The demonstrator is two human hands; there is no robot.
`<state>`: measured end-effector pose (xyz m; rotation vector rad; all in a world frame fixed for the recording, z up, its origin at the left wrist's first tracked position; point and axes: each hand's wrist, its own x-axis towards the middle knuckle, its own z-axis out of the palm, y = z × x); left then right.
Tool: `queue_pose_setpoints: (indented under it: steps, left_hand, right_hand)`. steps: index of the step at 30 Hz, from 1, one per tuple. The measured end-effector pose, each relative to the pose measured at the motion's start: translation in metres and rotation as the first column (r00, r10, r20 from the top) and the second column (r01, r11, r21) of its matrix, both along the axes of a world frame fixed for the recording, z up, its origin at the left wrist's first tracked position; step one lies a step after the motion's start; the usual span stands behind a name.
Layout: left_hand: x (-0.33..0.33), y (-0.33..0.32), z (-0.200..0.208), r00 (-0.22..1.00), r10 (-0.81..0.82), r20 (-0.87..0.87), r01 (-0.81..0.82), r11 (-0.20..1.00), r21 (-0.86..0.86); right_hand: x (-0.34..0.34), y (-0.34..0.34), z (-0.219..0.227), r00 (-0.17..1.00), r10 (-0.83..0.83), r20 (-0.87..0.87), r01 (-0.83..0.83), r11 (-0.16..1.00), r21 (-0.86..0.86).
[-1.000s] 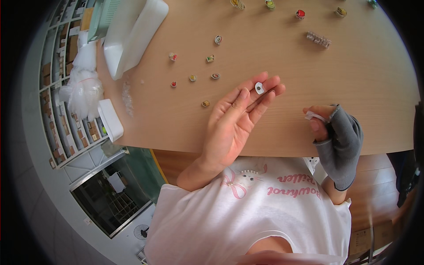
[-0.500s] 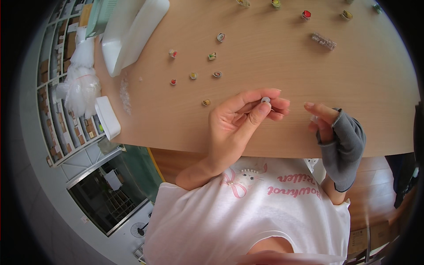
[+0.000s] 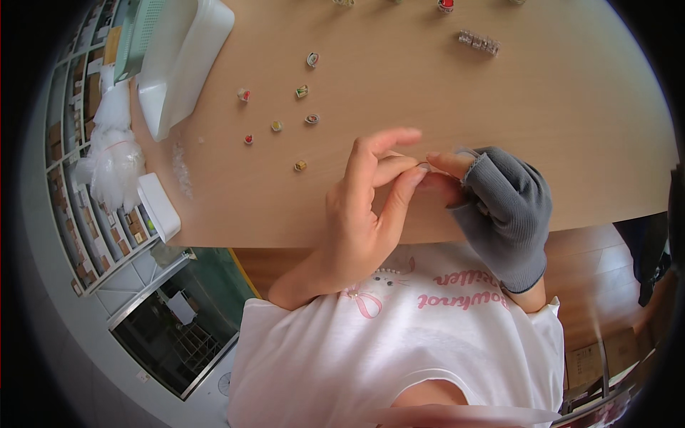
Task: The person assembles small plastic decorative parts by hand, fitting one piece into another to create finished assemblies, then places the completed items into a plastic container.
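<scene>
My left hand point(image 3: 367, 196) is raised over the near edge of the table, thumb and a finger pinching a small whitish round piece point(image 3: 424, 166); its index finger stretches out above. My right hand point(image 3: 503, 214), in a grey fingerless glove, meets it there with thumb and index finger closed at the same piece. Whatever else the right fingers hold is hidden. Beyond the left hand lie several tiny colourful pieces in clear casings, among them a yellowish one point(image 3: 300, 165), a red one point(image 3: 248, 139) and a green-and-white one point(image 3: 302, 91).
A clear tube-like row of small pieces point(image 3: 479, 43) lies toward the far right. At the left stand a large white bin point(image 3: 193, 64), a green basket point(image 3: 134, 43) and a small white tray point(image 3: 158, 207). Clear plastic bags point(image 3: 114, 157) hang beside the table, near shelves of boxes.
My right hand has moved left and its fingertips now meet those of my left hand at the small piece. My left index finger has lifted away. The view has shifted to the right.
</scene>
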<state>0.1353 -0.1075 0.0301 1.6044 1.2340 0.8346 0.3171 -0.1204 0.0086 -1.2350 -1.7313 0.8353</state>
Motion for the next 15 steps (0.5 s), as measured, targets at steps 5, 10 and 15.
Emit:
queue_pose_setpoints:
  steps: [5, 10, 15]
  left_hand:
    - [-0.017, 0.011, -0.01, 0.947, -0.094, -0.306, 0.181, 0.946, 0.27]
    - [-0.017, 0.006, -0.021, 0.945, 0.015, -0.328, 0.109, 0.927, 0.358]
    - [-0.022, 0.002, -0.021, 0.982, 0.066, -0.176, -0.035, 0.984, 0.176]
  right_hand:
    - [0.007, -0.015, 0.007, 0.99, -0.118, -0.081, 0.102, 0.977, -0.185]
    - [0.018, -0.03, 0.014, 0.958, -0.245, -0.148, 0.162, 0.89, -0.426]
    - [0.02, -0.014, 0.013, 0.995, -0.092, 0.045, 0.101, 0.96, -0.26]
